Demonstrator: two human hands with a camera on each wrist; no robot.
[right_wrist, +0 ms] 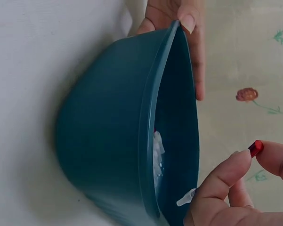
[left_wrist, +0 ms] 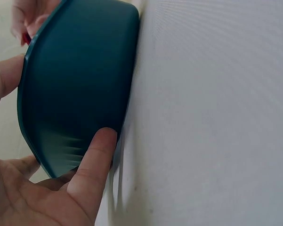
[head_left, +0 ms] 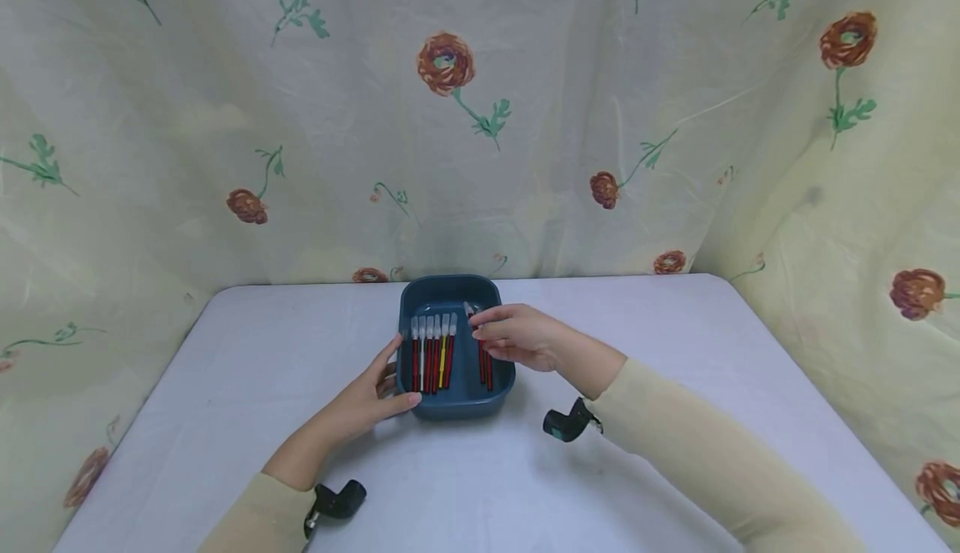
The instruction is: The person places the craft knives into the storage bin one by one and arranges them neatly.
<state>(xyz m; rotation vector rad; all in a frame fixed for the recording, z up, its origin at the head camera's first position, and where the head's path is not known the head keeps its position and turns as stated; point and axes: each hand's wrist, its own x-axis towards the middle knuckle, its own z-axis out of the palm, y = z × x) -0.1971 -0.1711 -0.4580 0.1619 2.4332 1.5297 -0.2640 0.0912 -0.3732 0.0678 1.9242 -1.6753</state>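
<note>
A deep blue plastic bin [head_left: 459, 411] stands on the table. My left hand [head_left: 375, 391] holds its near left corner, the thumb at the front rim and the other fingers spread along the left wall. Over the bin's right part, my right hand [head_left: 521, 336] pinches a slim red pen-like stick [right_wrist: 256, 148] between thumb and forefinger; only its red end shows at the fingertips. A clear tip [right_wrist: 186, 197] pokes out below that hand. Several capped sticks [head_left: 433, 353], red, white and yellow, lie side by side in the left half. Red barrels [head_left: 486, 366] lie beneath the right hand.
The white-covered table [head_left: 247, 370] ends at a flowered curtain [head_left: 540, 120] behind the bin and another on the right side. Black wrist cameras [head_left: 341, 500] hang by both forearms, close above the tabletop.
</note>
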